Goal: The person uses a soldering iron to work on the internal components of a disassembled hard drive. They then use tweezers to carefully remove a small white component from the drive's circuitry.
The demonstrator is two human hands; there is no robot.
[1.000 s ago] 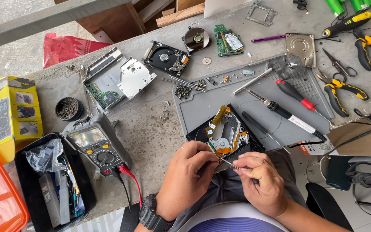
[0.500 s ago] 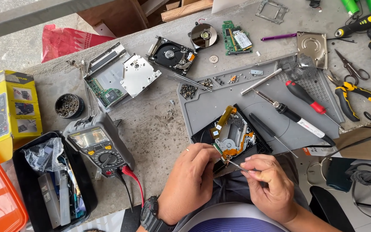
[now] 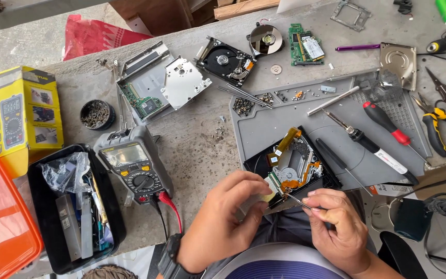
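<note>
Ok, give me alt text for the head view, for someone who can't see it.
The left hand steadies an opened black drive mechanism at the near edge of a grey work mat while the right hand holds a thin metal tool to it. A multimeter lies to the left; screwdrivers lie to the right.

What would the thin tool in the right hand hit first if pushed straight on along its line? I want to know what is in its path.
The right hand aims the thin tool up-left. Its tip is already at the near corner of the opened drive mechanism, beside the left hand; probably that corner first, though depth is unclear.
</note>
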